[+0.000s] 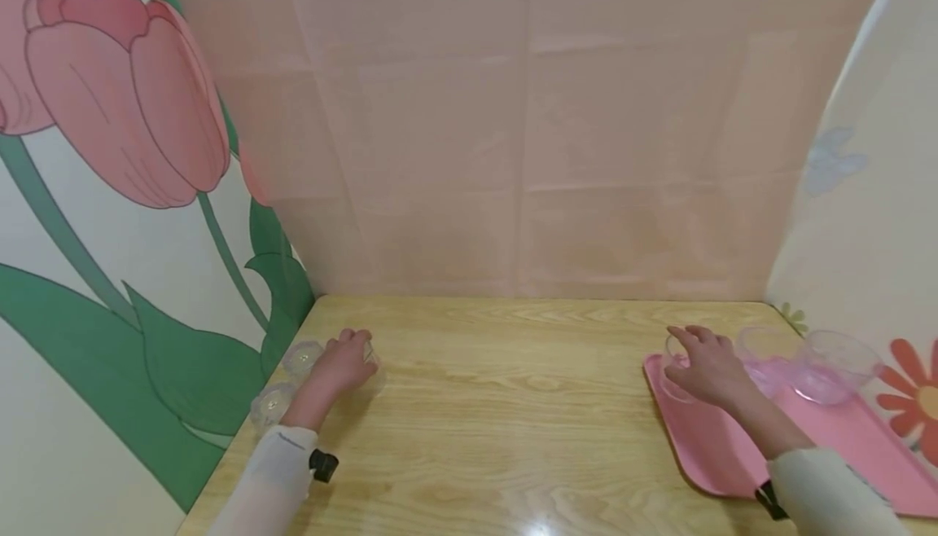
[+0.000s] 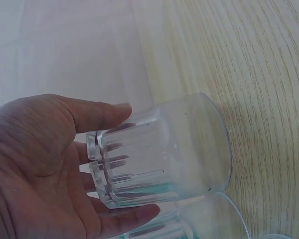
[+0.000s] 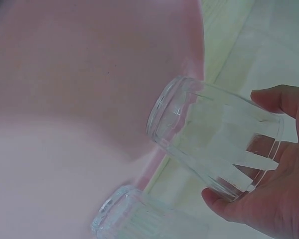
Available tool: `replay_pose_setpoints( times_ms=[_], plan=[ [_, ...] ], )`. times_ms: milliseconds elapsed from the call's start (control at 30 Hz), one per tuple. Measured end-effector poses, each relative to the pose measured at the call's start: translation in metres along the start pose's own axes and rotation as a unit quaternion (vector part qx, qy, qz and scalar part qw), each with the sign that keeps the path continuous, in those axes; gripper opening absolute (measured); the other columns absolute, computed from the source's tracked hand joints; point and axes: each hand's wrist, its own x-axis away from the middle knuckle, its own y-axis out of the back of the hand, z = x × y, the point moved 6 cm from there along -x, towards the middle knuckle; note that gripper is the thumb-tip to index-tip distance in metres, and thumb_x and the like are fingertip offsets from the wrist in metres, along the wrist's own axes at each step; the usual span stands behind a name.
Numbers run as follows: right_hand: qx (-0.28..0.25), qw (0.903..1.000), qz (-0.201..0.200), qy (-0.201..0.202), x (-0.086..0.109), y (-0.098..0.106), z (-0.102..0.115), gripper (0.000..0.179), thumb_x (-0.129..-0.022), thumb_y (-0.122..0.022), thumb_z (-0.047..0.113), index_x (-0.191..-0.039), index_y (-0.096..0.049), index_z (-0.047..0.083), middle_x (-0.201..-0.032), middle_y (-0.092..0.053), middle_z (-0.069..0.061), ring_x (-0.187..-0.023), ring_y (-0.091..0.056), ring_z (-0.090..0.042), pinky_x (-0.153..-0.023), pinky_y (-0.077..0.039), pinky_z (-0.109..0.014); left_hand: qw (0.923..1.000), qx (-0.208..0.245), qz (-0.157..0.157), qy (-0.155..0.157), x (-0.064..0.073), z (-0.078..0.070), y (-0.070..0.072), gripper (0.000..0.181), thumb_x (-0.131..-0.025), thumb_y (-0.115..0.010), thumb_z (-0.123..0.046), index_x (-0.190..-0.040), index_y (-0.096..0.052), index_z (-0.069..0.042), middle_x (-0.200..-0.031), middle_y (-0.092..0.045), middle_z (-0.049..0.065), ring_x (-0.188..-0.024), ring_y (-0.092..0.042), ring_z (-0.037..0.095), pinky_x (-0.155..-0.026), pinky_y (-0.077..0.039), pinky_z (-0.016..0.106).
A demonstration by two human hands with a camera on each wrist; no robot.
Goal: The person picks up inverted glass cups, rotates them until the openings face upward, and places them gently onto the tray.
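At the table's left side my left hand (image 1: 343, 366) holds a clear cup (image 2: 164, 149) around its thick base, thumb on one side and fingers on the other. This cup stands upside down, its rim against the wood. Beside it are two more upturned clear cups, one farther back (image 1: 302, 357) and one nearer (image 1: 271, 406). Over on the right, my right hand (image 1: 707, 366) grips another clear cup (image 3: 214, 134) near its rim. That cup is upright, its base at the edge of the pink tray (image 1: 725, 454).
Two other clear cups, a left one (image 1: 765, 349) and a right one (image 1: 835, 365), stand upright at the tray's far end. Wood-grain tabletop (image 1: 506, 414) lies between the hands. A pink sheet (image 1: 513, 129) hangs behind, with a tulip-printed panel (image 1: 117, 104) at left.
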Motion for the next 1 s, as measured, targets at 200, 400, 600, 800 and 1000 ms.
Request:
replay_pose_setpoints(
  times_ms=[200,400,600,800,1000],
  plan=[
    [0.004,1.0,0.001,0.004,-0.0005,0.0022,0.0013,0.076,-0.082,-0.067,0.02,-0.145,-0.038,-0.01,-0.142,-0.03,-0.046,-0.119,-0.028,-0.073,-0.087,-0.035,-0.082,1.0,-0.005,-0.004,0.007,-0.0009,-0.0029,0.0024,0.052,-0.093,-0.068,-0.018,-0.137,-0.051,0.003,-0.129,-0.051,0.029,-0.111,-0.052,0.049,-0.088,-0.05,0.06],
    [0.008,1.0,0.006,0.002,-0.0017,0.0024,0.0012,0.076,-0.083,-0.067,0.02,-0.146,-0.037,-0.01,-0.144,-0.029,-0.046,-0.12,-0.028,-0.074,-0.087,-0.035,-0.082,0.9999,-0.01,-0.001,0.012,-0.0012,-0.0034,0.0022,0.052,-0.093,-0.069,-0.019,-0.137,-0.051,0.004,-0.129,-0.051,0.03,-0.11,-0.053,0.049,-0.088,-0.05,0.06],
    [0.01,0.9999,0.009,0.0,-0.0011,0.0016,0.0017,0.077,-0.083,-0.068,0.021,-0.147,-0.036,-0.01,-0.145,-0.028,-0.046,-0.121,-0.027,-0.074,-0.085,-0.036,-0.082,0.9998,-0.012,0.005,0.013,-0.0011,-0.0027,0.0013,0.052,-0.094,-0.07,-0.02,-0.137,-0.051,0.003,-0.13,-0.05,0.03,-0.112,-0.052,0.05,-0.089,-0.05,0.06],
    [0.017,0.9998,0.01,-0.002,-0.0002,0.0017,0.0021,0.078,-0.084,-0.069,0.024,-0.147,-0.037,-0.009,-0.146,-0.027,-0.046,-0.122,-0.027,-0.073,-0.085,-0.037,-0.081,0.9999,-0.007,0.009,0.012,0.0005,-0.0027,0.0018,0.052,-0.093,-0.069,-0.019,-0.136,-0.052,0.003,-0.13,-0.05,0.03,-0.113,-0.051,0.051,-0.089,-0.05,0.061],
    [0.019,0.9998,0.006,-0.003,0.0018,0.0027,0.0027,0.076,-0.087,-0.071,0.028,-0.146,-0.038,-0.008,-0.146,-0.027,-0.045,-0.121,-0.028,-0.073,-0.085,-0.038,-0.081,0.9998,-0.007,0.009,0.013,0.0017,-0.0025,0.0013,0.051,-0.094,-0.069,-0.019,-0.137,-0.052,0.003,-0.131,-0.05,0.03,-0.114,-0.051,0.051,-0.089,-0.049,0.061]
  ],
)
